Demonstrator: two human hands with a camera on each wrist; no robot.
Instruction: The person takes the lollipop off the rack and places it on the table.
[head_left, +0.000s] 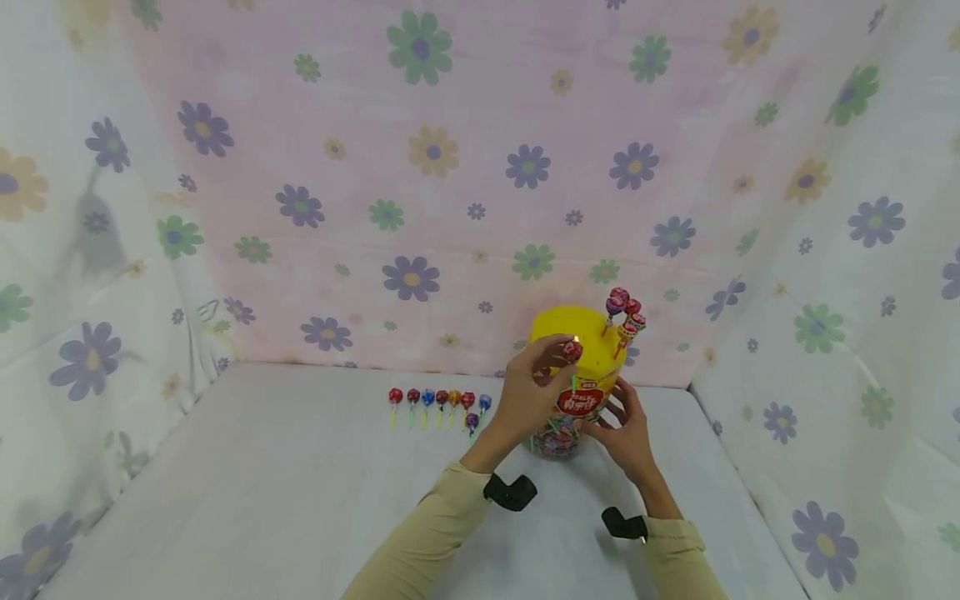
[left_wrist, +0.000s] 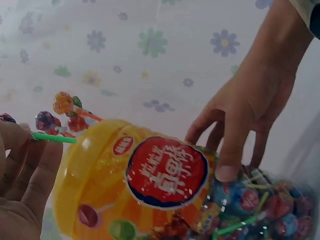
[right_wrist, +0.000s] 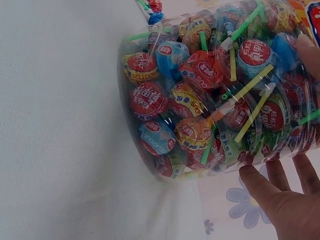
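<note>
A clear plastic jar (right_wrist: 200, 105) full of wrapped lollipops stands at the right of the table, its yellow lid (head_left: 570, 321) on top. My left hand (head_left: 525, 392) pinches a red-wrapped lollipop (head_left: 572, 350) near the front of the lid, the green stick (left_wrist: 54, 137) pointing down. Around the jar's right side curve the fingers of my right hand (head_left: 626, 433), the thumb pressing its front below the red label (left_wrist: 167, 172). Several lollipops (head_left: 626, 317) stand upright at the lid's right edge, their sticks going down into it.
Left of the jar, several lollipops (head_left: 442, 397) lie in a row on the white table (head_left: 262, 483), heads toward the back. One purple lollipop (head_left: 472, 422) lies nearer the front at the row's right end. Flowered cloth (head_left: 412, 208) hangs behind and at both sides.
</note>
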